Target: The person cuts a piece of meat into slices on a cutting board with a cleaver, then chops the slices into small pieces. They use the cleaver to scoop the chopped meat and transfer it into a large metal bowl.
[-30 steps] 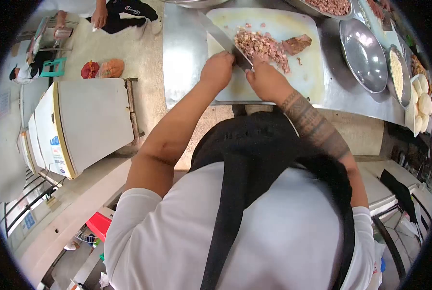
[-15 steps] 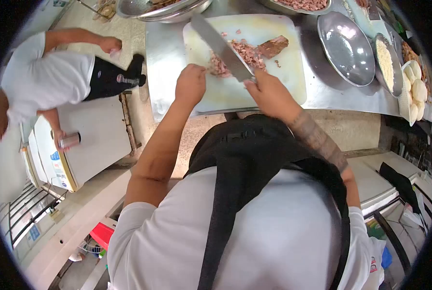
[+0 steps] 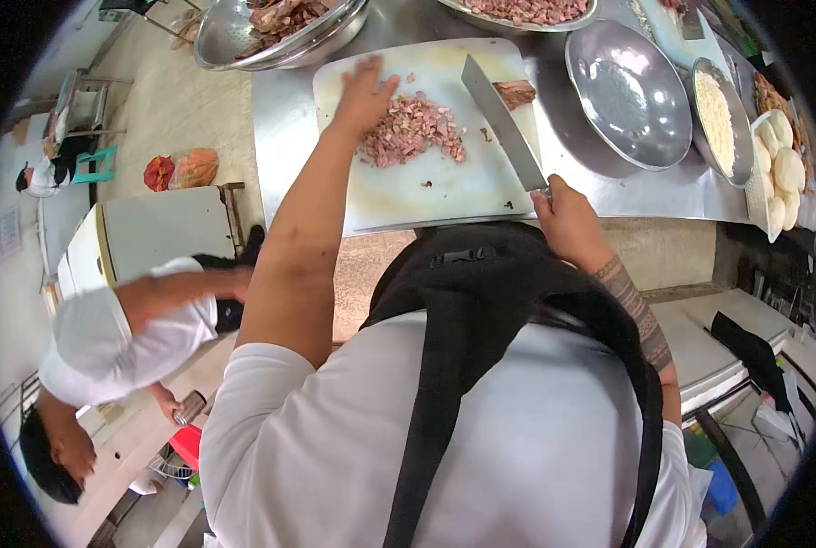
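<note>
On a white cutting board (image 3: pixel 381 196) lies a pile of chopped pinkish meat (image 3: pixel 413 131). My left hand (image 3: pixel 364 96) rests at the pile's upper left with its fingers spread, holding nothing. In my right hand (image 3: pixel 568 219) is the handle of a large knife (image 3: pixel 507 123), whose blade points up and away over the board's right part. A larger uncut piece of meat (image 3: pixel 516 93) sits beyond the blade, partly hidden by it.
Metal bowls with meat (image 3: pixel 335 41) (image 3: pixel 527 23) stand at the far edge. To the right are a shiny bowl (image 3: pixel 629 96), a bowl of pale shreds (image 3: pixel 716 123) and a tray of white rounds (image 3: pixel 778 173). A co-worker (image 3: pixel 125 338) holding a metal cup stands at left.
My left hand has moved forward and opened. My right hand has drawn the knife right, off the pile. The co-worker has moved nearer to my left side.
</note>
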`<state>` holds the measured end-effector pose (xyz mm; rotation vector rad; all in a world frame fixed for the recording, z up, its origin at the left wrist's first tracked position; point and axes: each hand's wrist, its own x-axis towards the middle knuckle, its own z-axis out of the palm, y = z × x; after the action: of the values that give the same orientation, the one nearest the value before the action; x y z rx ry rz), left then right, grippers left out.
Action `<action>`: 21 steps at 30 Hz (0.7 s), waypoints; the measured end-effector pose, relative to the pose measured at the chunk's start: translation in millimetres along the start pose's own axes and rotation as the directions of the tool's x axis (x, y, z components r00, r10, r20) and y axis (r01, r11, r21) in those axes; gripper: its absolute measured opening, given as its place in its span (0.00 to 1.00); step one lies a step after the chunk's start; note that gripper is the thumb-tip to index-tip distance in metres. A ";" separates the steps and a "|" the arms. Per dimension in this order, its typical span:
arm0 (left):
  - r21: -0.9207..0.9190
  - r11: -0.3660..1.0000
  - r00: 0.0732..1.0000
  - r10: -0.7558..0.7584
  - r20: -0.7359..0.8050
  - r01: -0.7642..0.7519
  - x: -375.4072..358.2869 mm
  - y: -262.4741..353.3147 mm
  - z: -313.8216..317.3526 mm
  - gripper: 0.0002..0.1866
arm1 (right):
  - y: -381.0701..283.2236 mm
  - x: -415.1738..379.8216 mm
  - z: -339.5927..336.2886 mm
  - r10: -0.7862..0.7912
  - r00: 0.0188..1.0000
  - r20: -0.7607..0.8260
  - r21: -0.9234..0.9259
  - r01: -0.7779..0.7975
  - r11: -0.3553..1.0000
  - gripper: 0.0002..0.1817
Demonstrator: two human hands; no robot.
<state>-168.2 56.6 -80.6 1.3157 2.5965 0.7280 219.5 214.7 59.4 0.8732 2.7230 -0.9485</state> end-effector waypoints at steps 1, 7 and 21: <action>-0.024 0.997 0.996 0.077 0.046 -0.076 0.5 11.8 4.1 0.37 | 6.4 6.0 -2.5 -0.026 1.000 -0.005 0.008 0.026 1.000 0.17; -0.267 0.952 0.918 0.232 0.322 -0.147 -36.1 92.3 -28.2 0.33 | 14.2 40.8 -20.8 0.127 0.920 0.370 0.478 -0.306 0.823 0.16; -0.067 0.997 0.981 -0.046 -0.188 0.034 -113.6 87.5 7.3 0.54 | 31.9 91.7 34.3 -0.192 0.833 0.519 0.630 -0.221 0.744 0.08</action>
<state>-33.7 13.3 -55.3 1.2280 2.7103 0.9646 159.5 258.4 -12.1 0.5450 1.8497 -1.8959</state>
